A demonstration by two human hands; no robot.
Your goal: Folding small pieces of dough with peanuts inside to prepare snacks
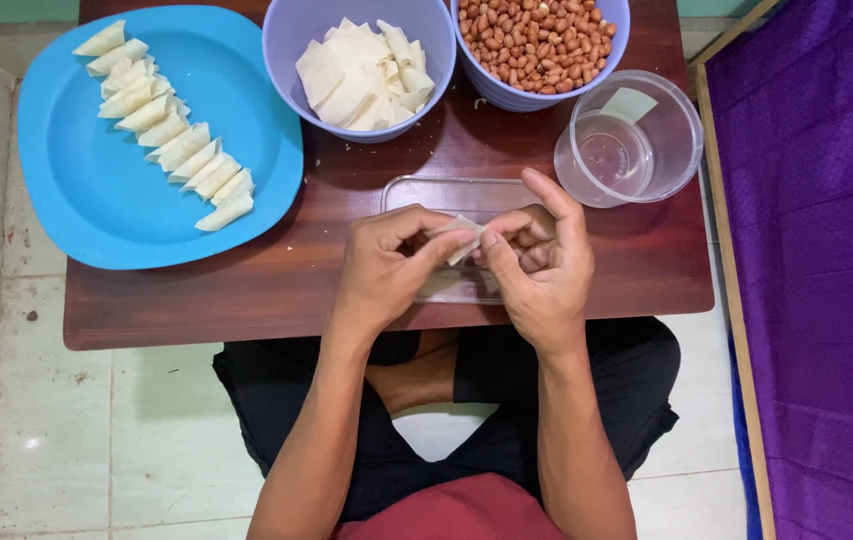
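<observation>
At the centre of the frame both hands meet on a small pale wrapper. The left hand has its grip closed on the wrapper's left edge, thumb and forefinger pinching it. The right hand is closed on the other side, its fingers curled in around the piece and its thumb raised above. The wrapper is held just above the surface, over a clear rectangular tray that lies flat under the hands; what the folded piece contains cannot be seen.

Just right of the tray, in the upper right of the frame, stands a clear round container with a small pale scrap inside it. Above the hands, at the top middle, a lilac bowl holds a heap of flat pale wrapper sheets, and beside it to the right a second lilac bowl is full of peanuts. In the upper left a blue plate overhangs the edge of the surface and carries a slanting row of folded pieces, lying side by side and touching.

The dark wooden surface is low, with the person's crossed legs under its near edge. A pale tiled floor fills the lower left, and purple cloth runs down the right side of the frame.
</observation>
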